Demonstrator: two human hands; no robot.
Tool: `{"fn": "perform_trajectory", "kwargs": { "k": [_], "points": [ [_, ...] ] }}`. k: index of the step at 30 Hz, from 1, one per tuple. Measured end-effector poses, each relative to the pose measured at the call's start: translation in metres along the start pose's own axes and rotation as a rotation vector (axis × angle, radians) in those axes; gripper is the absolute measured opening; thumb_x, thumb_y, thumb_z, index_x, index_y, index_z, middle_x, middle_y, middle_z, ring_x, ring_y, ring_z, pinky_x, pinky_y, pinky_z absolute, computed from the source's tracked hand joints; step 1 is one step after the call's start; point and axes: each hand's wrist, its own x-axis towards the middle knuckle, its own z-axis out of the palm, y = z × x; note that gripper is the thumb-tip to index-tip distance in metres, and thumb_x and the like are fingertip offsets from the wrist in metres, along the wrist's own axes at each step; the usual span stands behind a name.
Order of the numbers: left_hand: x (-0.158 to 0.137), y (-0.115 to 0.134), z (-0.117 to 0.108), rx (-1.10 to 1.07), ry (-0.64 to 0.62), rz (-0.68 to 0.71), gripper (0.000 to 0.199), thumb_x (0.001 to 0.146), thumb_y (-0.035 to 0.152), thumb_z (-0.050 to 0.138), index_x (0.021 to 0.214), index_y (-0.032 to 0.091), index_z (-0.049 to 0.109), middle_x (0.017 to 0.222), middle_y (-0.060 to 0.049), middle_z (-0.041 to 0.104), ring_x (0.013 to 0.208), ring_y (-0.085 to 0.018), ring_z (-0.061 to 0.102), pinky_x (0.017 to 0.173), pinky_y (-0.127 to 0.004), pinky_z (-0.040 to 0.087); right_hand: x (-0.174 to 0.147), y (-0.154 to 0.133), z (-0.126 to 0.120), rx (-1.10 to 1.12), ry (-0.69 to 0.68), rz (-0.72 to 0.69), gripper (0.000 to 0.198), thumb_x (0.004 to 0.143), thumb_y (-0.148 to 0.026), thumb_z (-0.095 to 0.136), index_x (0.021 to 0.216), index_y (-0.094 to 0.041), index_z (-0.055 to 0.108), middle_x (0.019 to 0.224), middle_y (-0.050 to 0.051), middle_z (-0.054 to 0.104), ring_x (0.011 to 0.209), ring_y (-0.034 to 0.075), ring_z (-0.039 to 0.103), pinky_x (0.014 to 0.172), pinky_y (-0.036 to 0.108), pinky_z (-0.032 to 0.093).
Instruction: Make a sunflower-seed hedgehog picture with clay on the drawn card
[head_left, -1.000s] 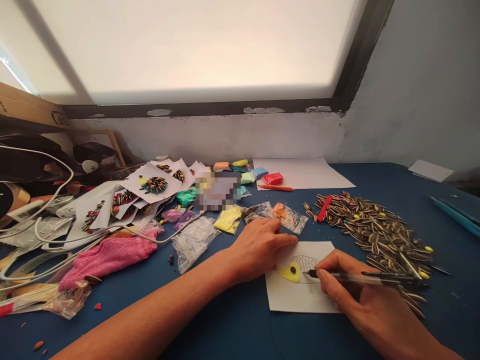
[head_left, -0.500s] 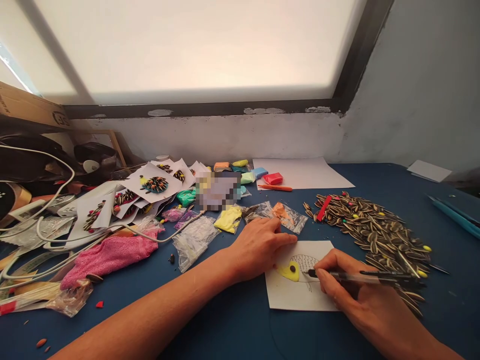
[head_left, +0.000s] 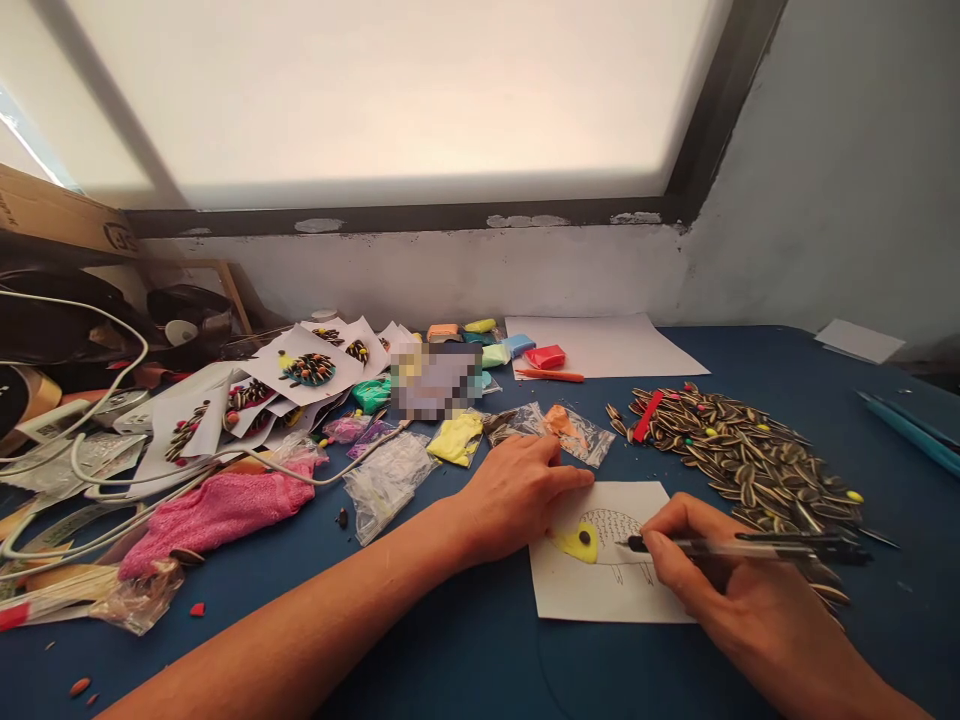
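Observation:
A white sheet of paper (head_left: 592, 595) lies on the blue table, bearing an ink outline of a rounded animal with short legs and small marks over its body. Yellow clay (head_left: 577, 542) with a dark dot covers the animal's head end. My left hand (head_left: 517, 495) rests palm down at the paper's upper left corner, its fingers stretched out and holding nothing. Between the thumb and fingers of my right hand (head_left: 720, 580) is a black pen (head_left: 757, 547). Its tip is at the drawing's body, close to the lower outline. My right hand hides the paper's right edge.
Striped sunflower seeds (head_left: 750, 455) are heaped on the right. Behind my left hand are bags of yellow clay (head_left: 457, 438) and orange clay (head_left: 564, 428). Seed-decorated cards (head_left: 322, 350), a pink cloth (head_left: 225, 515) and a white cable (head_left: 322, 480) crowd the left. A large white sheet (head_left: 622, 345) lies behind.
My right hand and the pen have shifted slightly right. More of the drawing's right side shows, including a second pair of leg lines. My left hand stays in place.

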Motion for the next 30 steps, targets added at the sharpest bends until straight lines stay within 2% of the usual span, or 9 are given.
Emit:
{"fn": "perform_trajectory", "kwargs": {
  "k": [6,12,17,22,30],
  "points": [
    [0.0010,-0.0007,0.0007,0.002,0.009,-0.007,0.031,0.098,0.021,0.045,0.116,0.030,0.069,0.084,-0.003,0.054,0.074,-0.017,0.050,0.065,-0.029,0.035,-0.0006,-0.0021,0.0013,0.027,-0.012,-0.036,0.027,0.090,-0.037,0.047,0.067,-0.026,0.055,0.056,-0.005,0.054,0.046,0.012,0.048,0.040,0.023,0.035],
    [0.0006,-0.0003,-0.0010,0.000,0.001,-0.004,0.031,0.098,0.021,0.045,0.117,0.029,0.069,0.084,-0.004,0.055,0.074,-0.017,0.050,0.065,-0.029,0.035,0.0015,-0.0019,0.0009,-0.001,-0.011,-0.049,0.024,0.091,-0.034,0.047,0.070,-0.026,0.056,0.056,-0.006,0.053,0.045,0.011,0.046,0.039,0.023,0.034],
    [0.0001,-0.0003,-0.0002,-0.001,0.016,-0.003,0.030,0.099,0.022,0.045,0.115,0.029,0.070,0.084,-0.004,0.055,0.073,-0.017,0.050,0.065,-0.029,0.034,-0.0001,-0.0008,0.0012,0.009,-0.013,-0.052,0.024,0.090,-0.031,0.047,0.068,-0.026,0.055,0.059,-0.006,0.054,0.049,0.011,0.050,0.045,0.021,0.039],
    [-0.0003,-0.0006,0.0005,-0.008,0.018,0.003,0.029,0.098,0.021,0.047,0.115,0.028,0.069,0.084,-0.004,0.056,0.073,-0.017,0.049,0.065,-0.028,0.033,-0.0012,-0.0022,-0.0004,0.021,-0.019,-0.063,0.024,0.089,-0.031,0.047,0.067,-0.026,0.055,0.055,-0.006,0.051,0.045,0.011,0.045,0.039,0.022,0.034],
    [0.0000,-0.0007,0.0001,-0.015,0.012,-0.003,0.030,0.098,0.019,0.046,0.116,0.029,0.069,0.085,-0.003,0.056,0.073,-0.017,0.049,0.065,-0.029,0.033,0.0049,-0.0055,-0.0054,-0.030,0.022,-0.026,0.025,0.085,-0.034,0.047,0.062,-0.026,0.053,0.052,-0.006,0.048,0.042,0.011,0.043,0.036,0.023,0.033]
  ]
}}
